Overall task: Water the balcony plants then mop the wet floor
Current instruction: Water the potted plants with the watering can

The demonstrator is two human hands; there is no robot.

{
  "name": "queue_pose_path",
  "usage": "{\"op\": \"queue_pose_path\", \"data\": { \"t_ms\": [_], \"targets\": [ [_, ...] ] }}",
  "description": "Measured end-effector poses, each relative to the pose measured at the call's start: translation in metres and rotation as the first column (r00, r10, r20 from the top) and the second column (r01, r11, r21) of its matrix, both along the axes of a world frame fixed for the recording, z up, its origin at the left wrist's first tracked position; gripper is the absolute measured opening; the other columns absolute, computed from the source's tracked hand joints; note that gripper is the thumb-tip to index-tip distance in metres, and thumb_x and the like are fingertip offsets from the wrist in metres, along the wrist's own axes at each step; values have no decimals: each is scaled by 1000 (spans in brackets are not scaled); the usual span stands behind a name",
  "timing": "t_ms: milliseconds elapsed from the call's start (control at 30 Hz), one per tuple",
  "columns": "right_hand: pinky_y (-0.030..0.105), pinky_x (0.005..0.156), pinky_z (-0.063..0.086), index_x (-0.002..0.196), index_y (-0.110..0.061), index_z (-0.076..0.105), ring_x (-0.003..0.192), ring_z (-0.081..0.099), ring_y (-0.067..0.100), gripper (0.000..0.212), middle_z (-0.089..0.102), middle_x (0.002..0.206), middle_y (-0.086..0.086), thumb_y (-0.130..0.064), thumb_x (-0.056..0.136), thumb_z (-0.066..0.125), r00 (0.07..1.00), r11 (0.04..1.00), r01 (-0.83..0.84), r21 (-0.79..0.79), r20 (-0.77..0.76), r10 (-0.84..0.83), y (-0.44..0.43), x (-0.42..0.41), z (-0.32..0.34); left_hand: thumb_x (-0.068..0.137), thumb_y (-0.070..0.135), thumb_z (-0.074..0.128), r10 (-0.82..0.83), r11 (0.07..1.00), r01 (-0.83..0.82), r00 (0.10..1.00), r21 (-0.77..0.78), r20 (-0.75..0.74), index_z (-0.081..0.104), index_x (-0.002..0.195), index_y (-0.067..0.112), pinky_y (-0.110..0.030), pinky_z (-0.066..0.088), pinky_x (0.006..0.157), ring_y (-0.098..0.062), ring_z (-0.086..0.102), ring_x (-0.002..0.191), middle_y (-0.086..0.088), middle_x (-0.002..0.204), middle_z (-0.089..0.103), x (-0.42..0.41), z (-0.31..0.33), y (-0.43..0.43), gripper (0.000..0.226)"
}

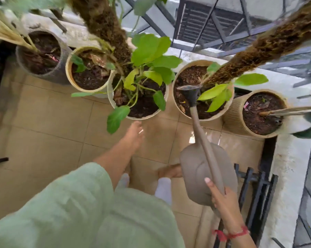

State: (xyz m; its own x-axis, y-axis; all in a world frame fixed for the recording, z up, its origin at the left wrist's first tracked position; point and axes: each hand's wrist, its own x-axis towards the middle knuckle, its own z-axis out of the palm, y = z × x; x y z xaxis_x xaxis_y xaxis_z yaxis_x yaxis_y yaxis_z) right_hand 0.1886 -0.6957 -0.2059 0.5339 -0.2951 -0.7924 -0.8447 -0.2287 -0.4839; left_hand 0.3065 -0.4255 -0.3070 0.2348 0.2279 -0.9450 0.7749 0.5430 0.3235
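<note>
My right hand (pixel 221 199) grips the handle of a brown watering can (pixel 201 172). Its long spout reaches up to a dark rose head (pixel 191 91) held over the soil of a cream pot (pixel 226 111) with a moss pole and light green leaves. My left hand (pixel 134 135) hangs with fingers straight, just below the rim of the middle cream pot (pixel 113 102) full of green leaves, holding nothing. To the left stand another cream pot (pixel 68 72) and a grey pot (pixel 20 61). A ribbed beige pot (pixel 235 120) stands at the right.
The pots line a low white ledge (pixel 287 158) under a dark metal railing (pixel 201 45). Beige floor tiles (pixel 43 131) lie before them, with a shiny wet patch (pixel 222 138) near the right pots. A black metal rack (pixel 258 190) stands at the right.
</note>
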Motion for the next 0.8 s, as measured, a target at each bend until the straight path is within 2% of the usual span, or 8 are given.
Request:
{"op": "queue_pose_path", "data": {
  "t_ms": [100, 233, 300, 400, 467, 533, 633, 800],
  "targets": [
    [28, 52, 35, 45, -11, 49, 51, 47, 19, 44, 47, 41, -3, -25, 80, 71, 999, 997, -35, -73, 10, 36, 17, -12, 8, 91, 21, 59, -203, 979, 203, 979, 7, -2, 56, 105, 20, -25, 41, 89, -15, 49, 82, 1, 84, 48, 25, -16, 28, 14],
    [23, 45, 32, 31, -16, 36, 36, 40, 10, 60, 36, 31, -5, -15, 78, 74, 995, 991, -91, -96, -58, 86, 46, -27, 12, 82, 22, 71, -178, 982, 180, 984, -64, 31, 57, 112, 14, -33, 47, 83, -18, 57, 96, -7, 108, 58, 50, -25, 61, 34],
    [25, 51, 33, 36, -14, 41, 44, 43, 15, 53, 40, 38, 2, -14, 77, 75, 990, 993, -101, -54, -100, 95, 61, -33, 8, 82, 24, 70, -120, 989, 125, 990, -79, 68, 47, 132, 13, -35, 42, 97, -18, 49, 122, -7, 131, 51, 57, -25, 79, 55],
    [29, 55, 35, 41, -10, 46, 47, 46, 19, 47, 42, 35, -2, -20, 76, 76, 978, 989, -146, -13, -151, 142, 82, -37, -1, 90, 20, 60, -22, 993, 39, 990, -116, 141, 54, 120, 16, -37, 29, 112, -19, 41, 130, -3, 137, 47, 65, -22, 98, 31],
    [23, 48, 36, 40, -11, 47, 39, 47, 8, 47, 42, 32, -5, -20, 78, 74, 977, 988, -156, 4, -144, 155, 100, -37, -11, 88, 16, 59, 59, 986, -31, 984, -162, 169, 57, 95, 22, -32, 38, 103, -15, 54, 102, -1, 107, 60, 72, -26, 109, 10],
    [14, 40, 35, 43, -12, 50, 35, 45, -1, 44, 44, 32, -6, -12, 82, 70, 988, 992, -115, 45, -95, 119, 119, -34, -23, 82, 11, 60, 104, 982, -67, 972, -176, 210, 52, 104, 28, -26, 45, 80, -11, 53, 80, 2, 84, 57, 77, -26, 117, 30],
    [10, 41, 38, 52, -11, 56, 43, 51, -1, 34, 52, 37, -6, -10, 84, 67, 994, 991, -91, 95, -59, 97, 145, -27, -38, 90, 1, 44, 23, 991, 12, 962, -130, 271, 36, 137, 36, -23, 40, 74, -10, 53, 83, 0, 97, 57, 86, -20, 123, 59],
    [11, 40, 37, 55, -11, 56, 39, 50, 1, 32, 51, 36, -7, -18, 83, 70, 987, 988, -149, 44, -52, 151, 156, -22, -47, 93, 31, 55, -104, 994, 107, 990, -26, 91, 50, 128, 16, -23, 39, 71, -16, 55, 97, 1, 113, 60, 82, -25, 122, 39]
  ]
}}
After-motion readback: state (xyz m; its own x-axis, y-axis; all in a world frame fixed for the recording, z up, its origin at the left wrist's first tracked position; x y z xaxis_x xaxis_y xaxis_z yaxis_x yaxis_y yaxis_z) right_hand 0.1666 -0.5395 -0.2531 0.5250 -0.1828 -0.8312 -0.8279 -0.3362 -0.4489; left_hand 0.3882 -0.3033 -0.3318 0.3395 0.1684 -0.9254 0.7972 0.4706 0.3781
